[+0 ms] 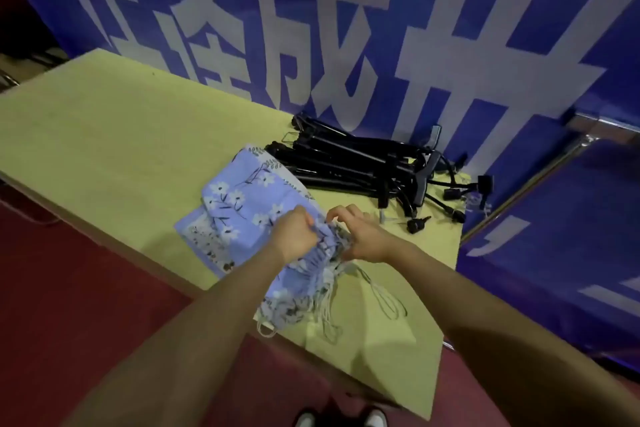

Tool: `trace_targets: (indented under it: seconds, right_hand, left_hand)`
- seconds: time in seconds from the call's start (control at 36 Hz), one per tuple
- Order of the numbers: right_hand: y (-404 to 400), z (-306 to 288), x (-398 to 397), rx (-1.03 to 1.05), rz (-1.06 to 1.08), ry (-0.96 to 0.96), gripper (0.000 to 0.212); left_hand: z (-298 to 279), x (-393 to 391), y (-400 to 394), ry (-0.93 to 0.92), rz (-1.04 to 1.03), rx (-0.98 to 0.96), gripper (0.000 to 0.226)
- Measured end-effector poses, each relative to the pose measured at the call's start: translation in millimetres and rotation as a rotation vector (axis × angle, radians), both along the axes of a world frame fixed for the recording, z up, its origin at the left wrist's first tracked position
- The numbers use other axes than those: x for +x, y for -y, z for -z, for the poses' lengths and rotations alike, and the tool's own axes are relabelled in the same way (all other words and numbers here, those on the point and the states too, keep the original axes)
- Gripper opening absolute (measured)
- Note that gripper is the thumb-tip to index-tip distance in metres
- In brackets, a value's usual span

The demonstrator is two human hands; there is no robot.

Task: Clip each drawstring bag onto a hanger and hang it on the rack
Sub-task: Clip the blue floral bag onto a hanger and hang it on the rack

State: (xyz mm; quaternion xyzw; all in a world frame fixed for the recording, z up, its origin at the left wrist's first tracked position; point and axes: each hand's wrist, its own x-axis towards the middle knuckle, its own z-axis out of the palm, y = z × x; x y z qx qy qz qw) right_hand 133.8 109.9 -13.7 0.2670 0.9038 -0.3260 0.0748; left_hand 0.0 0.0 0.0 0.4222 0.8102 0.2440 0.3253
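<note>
A stack of light blue drawstring bags (239, 208) with white flowers lies on the yellow-green table (114, 135). One bag (304, 284) hangs from my hands over the table's near edge, its gathered top bunched up and its cords dangling. My left hand (294, 236) grips the gathered top from the left. My right hand (356, 236) pinches the same bunched top from the right, fingers curled. A pile of black clip hangers (367, 163) lies behind the bags, near the wall. No rack is in view.
A blue banner (346, 28) with large white characters stands right behind the table. A metal frame (540, 177) with another blue panel is at the right. Dark red floor (69, 288) lies left of the table and below it, and my shoes (343, 418) show at the bottom.
</note>
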Motion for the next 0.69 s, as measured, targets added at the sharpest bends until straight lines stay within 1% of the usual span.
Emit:
trace_targets:
  seconds: [0.08,0.11,0.17,0.22,0.28,0.31,0.36,0.42,0.5,0.56,0.61,0.69]
  right_hand:
    - [7.2,7.8,-4.8,0.118,-0.039,0.021,0.061]
    - [9.4,12.3,-7.1,0.163,-0.043,0.007,0.055]
    - [11.3,16.0,-9.9,0.2,-0.014,-0.044,0.035]
    - [11.3,15.4,-11.5,0.146,0.073,-0.159,0.018]
    - [11.9,11.5,-13.3,0.029,0.207,-0.265,0.012]
    - [11.1,9.0,-14.4,-0.018,0.275,-0.309,0.012]
    - [8.8,3.4,-16.9,-0.045,0.35,-0.387,0.013]
    - [7.4,-3.8,-19.9,-0.028,0.371,-0.415,0.014]
    - [6.8,-16.6,-25.7,0.047,0.383,-0.407,0.017]
    - [7.6,-27.8,-29.6,0.065,0.39,-0.415,0.017]
    - [7.9,-39.0,-32.6,0.038,0.427,-0.429,0.015]
    - [7.0,-54.8,-36.8,-0.01,0.481,-0.487,0.006]
  left_hand:
    - [4.1,2.9,2.4,-0.097,0.035,-0.104,0.023]
    - [5.3,5.2,3.9,-0.112,0.054,-0.137,0.024]
    - [4.7,9.6,5.5,-0.139,0.093,-0.197,0.027]
    - [5.0,10.7,6.1,-0.187,0.141,-0.235,0.041]
    - [6.8,11.2,6.4,-0.237,0.176,-0.216,0.057]
    - [7.3,11.0,6.6,-0.263,0.173,-0.185,0.06]
    - [4.7,9.6,5.5,-0.297,0.117,-0.102,0.055]
    - [-3.6,7.2,3.5,-0.341,0.069,-0.045,0.043]
    - [-20.4,1.2,-2.6,-0.404,0.106,0.029,0.037]
    - [-32.0,-3.5,-8.2,-0.367,0.112,0.106,0.035]
    - [-46.2,-8.4,-13.4,-0.316,0.075,0.174,0.031]
    - [-68.6,-15.8,-17.7,-0.293,0.084,0.32,0.013]
